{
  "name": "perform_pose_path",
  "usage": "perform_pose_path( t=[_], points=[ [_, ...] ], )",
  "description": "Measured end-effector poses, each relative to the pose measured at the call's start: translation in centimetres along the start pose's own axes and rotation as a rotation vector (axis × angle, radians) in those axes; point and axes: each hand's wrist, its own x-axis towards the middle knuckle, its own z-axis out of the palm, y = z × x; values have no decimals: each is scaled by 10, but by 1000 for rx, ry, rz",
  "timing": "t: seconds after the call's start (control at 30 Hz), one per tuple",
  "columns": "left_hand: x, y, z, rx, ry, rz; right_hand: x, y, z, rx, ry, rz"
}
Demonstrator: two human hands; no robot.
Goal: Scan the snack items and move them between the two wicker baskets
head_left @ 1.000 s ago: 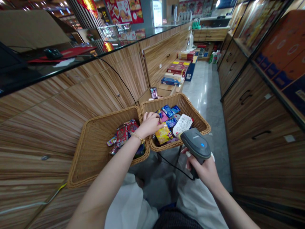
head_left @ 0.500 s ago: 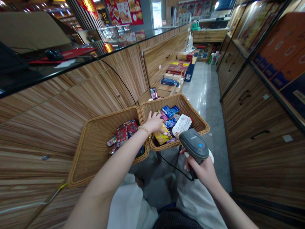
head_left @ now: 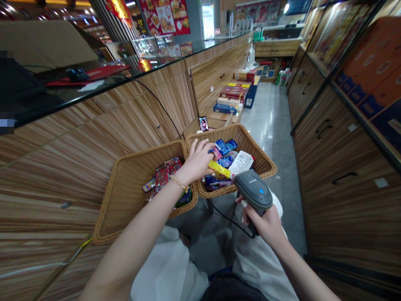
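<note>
My left hand [head_left: 198, 160] reaches into the right wicker basket [head_left: 265, 161] and grips a yellow snack packet [head_left: 219, 169], lifted off the pile on its edge. That basket holds several blue, pink and white packets. My right hand [head_left: 265, 223] is wrapped round the handle of a grey barcode scanner [head_left: 253, 193] with a blue light, held just in front of the basket. Its black cable trails down to the left. The left wicker basket [head_left: 125, 196] holds red packets [head_left: 163, 173].
A wooden counter with cabinet doors [head_left: 109, 129] runs along the left under a dark glass top. Wooden cabinets and shelves [head_left: 338, 167] line the right. A grey tiled aisle [head_left: 269, 121] leads away, with stacked boxes [head_left: 232, 94] on its left side.
My left hand closed on the yellow packet and raised it from flat in the pile to tilted on edge. The scanner hand shifted slightly left and down.
</note>
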Motion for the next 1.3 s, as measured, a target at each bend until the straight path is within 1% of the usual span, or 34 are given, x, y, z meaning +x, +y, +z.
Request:
perform_pose_path(
  t=[0.1, 0.2, 0.27, 0.33, 0.4, 0.47, 0.6, 0.67, 0.73, 0.8, 0.87, 0.93, 1.0, 1.07, 1.2, 1.3],
  points=[
    [-17, 4, -13, -51, 157, -100, -1, -2, 2, 1, -12, -6],
    [-32, 6, -24, -135, 281, -234, -2, -2, 4, 15, -24, -23],
    [-43, 4, -28, -214, 362, -340, -3, -2, 5, 24, -21, -27],
    [-54, -2, -28, -302, 428, -461, -4, -1, 6, 21, -18, -24],
    [-66, -10, -22, -380, 453, -581, -5, -1, 7, 16, -20, -18],
    [-76, -18, -12, -438, 447, -682, -6, -1, 8, 12, -26, -18],
    [-89, -33, 12, -477, 409, -832, -7, -2, 13, 2, -55, -37],
    [-91, -37, 25, -482, 376, -879, -8, -2, 15, -6, -66, -53],
    [-93, -40, 34, -490, 361, -888, -8, -2, 17, -10, -76, -65],
    [-94, -39, 40, -486, 369, -872, -8, -3, 19, -8, -82, -69],
    [-95, -36, 40, -464, 384, -859, -8, -5, 21, -8, -81, -75],
    [-96, -32, 35, -423, 414, -820, -8, -6, 22, -12, -80, -86],
    [-98, -27, 28, -371, 448, -737, -8, -6, 22, -17, -81, -93],
    [-101, -22, 22, -320, 459, -647, -9, -5, 22, -17, -84, -88],
    [-113, -15, 14, -220, 430, -511, -9, -3, 22, -12, -88, -73],
    [-123, -11, 7, -175, 365, -375, -9, -3, 21, -15, -92, -68]
  ],
)
